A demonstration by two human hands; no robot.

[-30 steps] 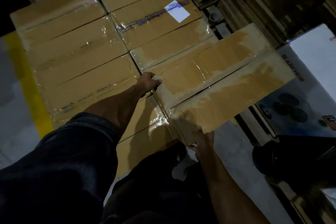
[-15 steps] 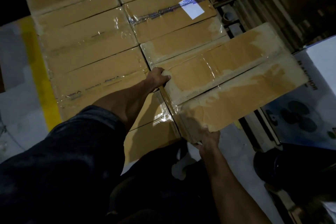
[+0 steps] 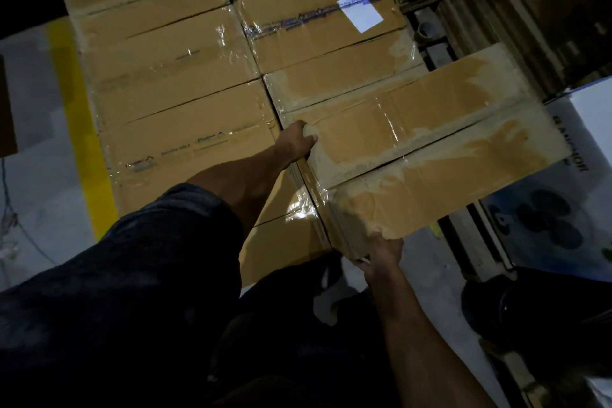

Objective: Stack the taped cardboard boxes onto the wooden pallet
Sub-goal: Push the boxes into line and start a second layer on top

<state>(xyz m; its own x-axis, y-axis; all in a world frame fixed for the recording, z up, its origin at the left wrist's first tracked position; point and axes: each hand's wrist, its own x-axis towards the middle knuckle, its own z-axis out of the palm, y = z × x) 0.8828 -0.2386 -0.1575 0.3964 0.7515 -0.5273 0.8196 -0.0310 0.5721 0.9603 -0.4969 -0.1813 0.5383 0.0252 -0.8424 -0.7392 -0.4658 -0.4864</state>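
Dim, soft focus; tape glare, dark lower edges, wide-angle bending.

Both hands (image 3: 294, 142) (image 3: 381, 250) grip taped box (image 3: 430, 156) over stacked boxes (image 3: 172, 76)

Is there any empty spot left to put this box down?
Bare floor lies left of the yellow line, and a grey strip shows between the held box and the fan carton. The stacked boxes sit packed tight together.
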